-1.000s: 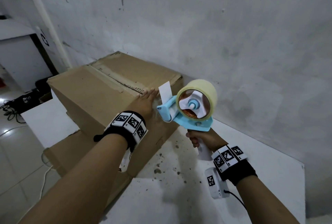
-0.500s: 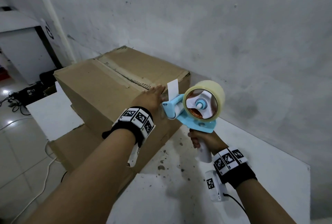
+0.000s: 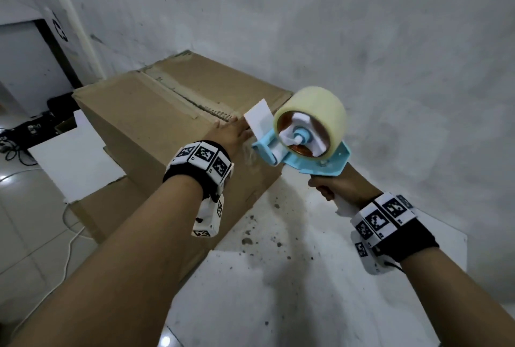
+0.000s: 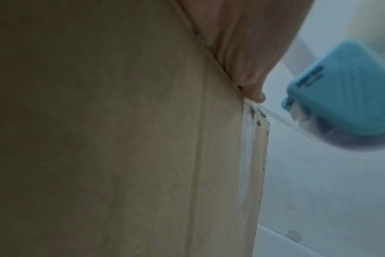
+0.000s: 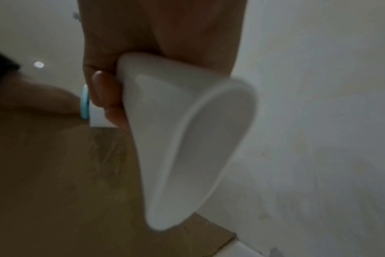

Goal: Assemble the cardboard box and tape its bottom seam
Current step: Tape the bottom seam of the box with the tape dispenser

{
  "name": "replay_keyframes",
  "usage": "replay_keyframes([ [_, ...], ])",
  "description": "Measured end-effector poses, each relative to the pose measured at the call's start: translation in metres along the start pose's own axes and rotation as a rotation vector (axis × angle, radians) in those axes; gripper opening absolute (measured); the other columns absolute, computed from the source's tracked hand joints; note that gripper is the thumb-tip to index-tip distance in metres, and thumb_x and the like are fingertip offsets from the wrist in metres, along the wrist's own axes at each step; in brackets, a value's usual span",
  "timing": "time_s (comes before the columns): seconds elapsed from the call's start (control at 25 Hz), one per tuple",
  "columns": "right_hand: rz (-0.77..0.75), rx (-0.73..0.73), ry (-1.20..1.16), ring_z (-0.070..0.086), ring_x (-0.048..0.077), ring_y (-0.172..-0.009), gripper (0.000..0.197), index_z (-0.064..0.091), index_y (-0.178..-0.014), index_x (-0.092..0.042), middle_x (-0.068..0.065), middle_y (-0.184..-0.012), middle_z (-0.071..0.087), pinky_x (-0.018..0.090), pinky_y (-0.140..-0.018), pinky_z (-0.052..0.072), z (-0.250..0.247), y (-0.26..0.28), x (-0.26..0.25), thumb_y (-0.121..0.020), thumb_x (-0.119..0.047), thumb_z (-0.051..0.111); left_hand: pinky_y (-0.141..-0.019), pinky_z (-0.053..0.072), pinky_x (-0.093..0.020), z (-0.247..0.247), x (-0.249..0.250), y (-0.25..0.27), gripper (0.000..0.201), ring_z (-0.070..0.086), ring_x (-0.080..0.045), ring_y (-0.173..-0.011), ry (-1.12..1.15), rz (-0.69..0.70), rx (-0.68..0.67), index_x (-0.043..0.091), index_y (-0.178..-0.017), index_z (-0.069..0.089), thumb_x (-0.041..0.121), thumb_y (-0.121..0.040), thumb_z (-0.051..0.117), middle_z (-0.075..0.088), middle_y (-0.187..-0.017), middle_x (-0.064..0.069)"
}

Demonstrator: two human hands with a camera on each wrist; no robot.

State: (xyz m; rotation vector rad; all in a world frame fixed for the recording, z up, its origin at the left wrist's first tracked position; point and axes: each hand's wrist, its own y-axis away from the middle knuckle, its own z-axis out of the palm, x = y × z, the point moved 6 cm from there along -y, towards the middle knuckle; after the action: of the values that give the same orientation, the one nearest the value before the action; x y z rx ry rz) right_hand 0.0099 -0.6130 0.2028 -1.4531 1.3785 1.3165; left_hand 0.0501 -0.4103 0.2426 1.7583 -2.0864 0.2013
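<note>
The cardboard box stands on the white table, its taped seam on top. The left hand lies flat against the box's near right top edge, fingers straight and together. Just right, the right hand has fingers curled around the tape dispenser handle.

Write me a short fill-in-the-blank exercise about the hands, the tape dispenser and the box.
1. The right hand grips the tape dispenser by its white ____.
2. The left hand presses flat on the cardboard ____, at its near top edge.
3. The dispenser's frame is light ____.
4. The box stands on a ____ table.

Missing words: handle; box; blue; white
</note>
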Motion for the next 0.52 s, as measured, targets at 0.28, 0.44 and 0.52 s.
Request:
replay_keyframes([
  [0.28,0.133,0.034,0.028,0.028,0.016,-0.044,0.026,0.044,-0.059,-0.013,0.005,-0.050,0.035,0.022,-0.043,0.023,0.023,0.007,0.000,-0.069,0.009,0.052,-0.117,0.007,-0.040,-0.001,0.005,0.004,0.051,0.018,-0.017,-0.145,-0.132,-0.004,0.010,0.017,-0.148,0.014,0.020,-0.100,0.031,0.018,-0.157,-0.003],
  [0.44,0.061,0.021,0.169,0.029,0.017,-0.042,0.014,0.045,-0.056,-0.013,0.002,-0.046,0.037,0.023,-0.043,0.026,0.017,0.009,-0.012,-0.056,-0.003,0.054,-0.118,0.005,-0.038,0.003,0.003,0.002,0.059,0.019,-0.019,-0.144,-0.211,-0.032,-0.013,0.018,-0.148,0.015,0.023,-0.096,0.043,0.020,-0.157,-0.005],
  [0.52,0.060,0.020,0.188,0.029,0.017,-0.042,0.017,0.044,-0.055,-0.013,0.002,-0.046,0.038,0.023,-0.043,0.026,0.018,0.011,-0.011,-0.059,-0.001,0.055,-0.119,0.005,-0.038,0.003,0.004,0.002,0.058,0.018,-0.019,-0.145,-0.195,-0.025,0.016,0.018,-0.148,0.014,0.023,-0.097,0.041,0.020,-0.157,-0.006],
])
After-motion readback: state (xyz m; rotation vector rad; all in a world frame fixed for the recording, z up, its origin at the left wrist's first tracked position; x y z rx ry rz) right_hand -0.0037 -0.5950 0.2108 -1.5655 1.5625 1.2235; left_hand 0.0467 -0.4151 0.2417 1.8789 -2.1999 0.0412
